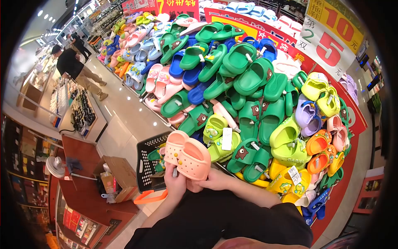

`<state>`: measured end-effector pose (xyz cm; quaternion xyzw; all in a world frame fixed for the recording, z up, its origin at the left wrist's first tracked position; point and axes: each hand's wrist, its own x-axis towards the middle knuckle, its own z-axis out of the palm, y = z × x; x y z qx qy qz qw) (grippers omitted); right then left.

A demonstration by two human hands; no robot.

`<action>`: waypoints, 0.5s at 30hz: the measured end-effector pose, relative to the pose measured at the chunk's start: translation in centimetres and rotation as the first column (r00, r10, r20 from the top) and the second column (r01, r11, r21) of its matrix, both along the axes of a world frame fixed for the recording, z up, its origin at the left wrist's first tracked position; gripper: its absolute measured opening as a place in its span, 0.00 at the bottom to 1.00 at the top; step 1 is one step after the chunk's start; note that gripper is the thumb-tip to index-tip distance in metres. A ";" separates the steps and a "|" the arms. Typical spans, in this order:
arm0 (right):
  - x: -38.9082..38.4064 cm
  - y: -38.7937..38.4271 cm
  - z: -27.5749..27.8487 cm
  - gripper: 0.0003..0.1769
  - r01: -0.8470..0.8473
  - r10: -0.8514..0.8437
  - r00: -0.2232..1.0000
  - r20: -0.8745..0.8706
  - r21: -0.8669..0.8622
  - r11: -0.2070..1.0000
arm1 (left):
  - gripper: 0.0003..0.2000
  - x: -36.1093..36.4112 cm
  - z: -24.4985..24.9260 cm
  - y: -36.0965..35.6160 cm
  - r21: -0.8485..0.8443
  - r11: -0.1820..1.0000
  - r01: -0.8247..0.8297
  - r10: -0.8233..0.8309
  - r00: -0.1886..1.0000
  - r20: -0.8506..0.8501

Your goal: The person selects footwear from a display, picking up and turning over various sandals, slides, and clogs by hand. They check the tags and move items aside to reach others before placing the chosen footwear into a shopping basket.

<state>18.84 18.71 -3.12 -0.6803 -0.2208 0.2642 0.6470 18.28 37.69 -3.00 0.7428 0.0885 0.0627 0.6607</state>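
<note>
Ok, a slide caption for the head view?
Left hand and right hand hold a pair of pink clogs near a black basket, beside a heap of colourful slippers.

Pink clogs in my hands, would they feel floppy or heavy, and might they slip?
The pink clogs probably feel light for their size: they look like moulded foam with vent holes. Likely bendy yet shape-keeping, since the toes look domed while the left hand and right hand grip them from below. The matte surface looks unlikely to slip.
</note>
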 end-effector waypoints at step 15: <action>0.8 -0.8 -3.5 0.41 0.378 -0.217 0.910 -0.353 0.489 0.786 | 0.13 5.1 2.0 -1.9 0.103 0.947 0.305 -0.310 0.950 0.033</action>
